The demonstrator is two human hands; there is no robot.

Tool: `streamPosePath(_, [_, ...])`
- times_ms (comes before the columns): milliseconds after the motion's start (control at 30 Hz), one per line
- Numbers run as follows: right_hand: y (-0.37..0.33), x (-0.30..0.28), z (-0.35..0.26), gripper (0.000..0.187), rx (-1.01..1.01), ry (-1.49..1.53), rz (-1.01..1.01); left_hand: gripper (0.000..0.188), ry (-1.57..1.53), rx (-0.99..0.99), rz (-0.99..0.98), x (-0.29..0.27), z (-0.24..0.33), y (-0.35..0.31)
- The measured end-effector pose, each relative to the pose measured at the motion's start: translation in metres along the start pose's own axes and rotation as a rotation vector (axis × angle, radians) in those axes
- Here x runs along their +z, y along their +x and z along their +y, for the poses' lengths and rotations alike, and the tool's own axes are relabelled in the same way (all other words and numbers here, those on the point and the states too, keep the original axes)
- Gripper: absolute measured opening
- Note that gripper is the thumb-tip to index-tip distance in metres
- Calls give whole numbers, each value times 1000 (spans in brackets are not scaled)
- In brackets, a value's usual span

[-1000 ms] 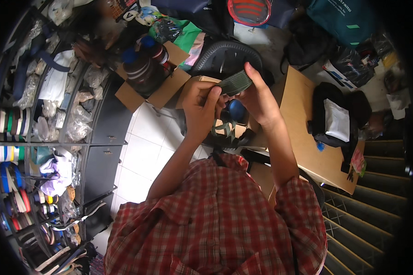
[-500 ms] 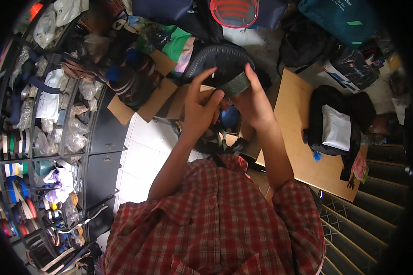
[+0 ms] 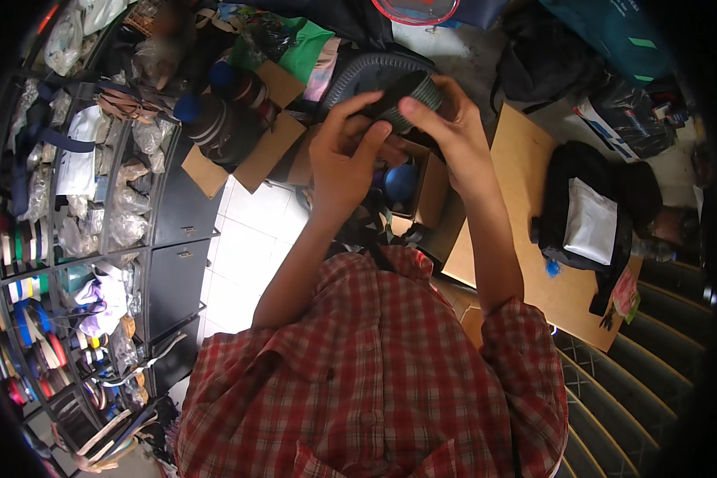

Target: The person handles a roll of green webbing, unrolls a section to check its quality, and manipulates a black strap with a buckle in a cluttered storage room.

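A dark green, ribbed roll of webbing (image 3: pixel 425 99) is held up in front of my chest, tilted, with its dark flat side facing up and left. My right hand (image 3: pixel 460 131) grips it from the right, thumb laid across the near edge and fingers behind the far side. My left hand (image 3: pixel 344 155) curves around its left end, forefinger and thumb tips at the edge. The other left fingers curl below and are partly hidden. Beneath the hands, an open cardboard box (image 3: pixel 430 187) contains a round blue thing (image 3: pixel 400 182).
Shelves (image 3: pixel 95 263) with plastic bags and coloured rolls line the left. Another open carton (image 3: pixel 263 155) holds dark knitted things. To the right, a tan board (image 3: pixel 494 231) bears a black bag (image 3: pixel 570 207) with a silver packet on it. Beyond my hands stands a black ribbed-rim container (image 3: pixel 366 68).
The roll has turned, showing more of its flat side. My right thumb has moved from its upper end to across its near edge. Both hands are slightly higher in view.
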State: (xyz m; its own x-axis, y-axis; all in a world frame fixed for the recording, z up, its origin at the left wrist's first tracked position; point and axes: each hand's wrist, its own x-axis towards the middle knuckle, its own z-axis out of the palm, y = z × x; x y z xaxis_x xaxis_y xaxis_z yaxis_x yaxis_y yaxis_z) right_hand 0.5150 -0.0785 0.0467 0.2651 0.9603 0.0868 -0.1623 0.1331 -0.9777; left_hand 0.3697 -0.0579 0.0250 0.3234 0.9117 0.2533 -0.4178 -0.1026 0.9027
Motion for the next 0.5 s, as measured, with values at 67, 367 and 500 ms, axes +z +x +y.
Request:
streamPosePath(67, [4, -5, 5, 49, 85, 71, -27, 27, -94, -1, 33, 2, -1, -1])
streamPosePath(367, [10, -6, 20, 49, 276, 402, -42, 15, 315, -31, 100, -14, -14, -11])
streamPosePath(500, [8, 0, 24, 41, 382, 430, -4, 9, 296, -98, 171, -12, -20, -11])
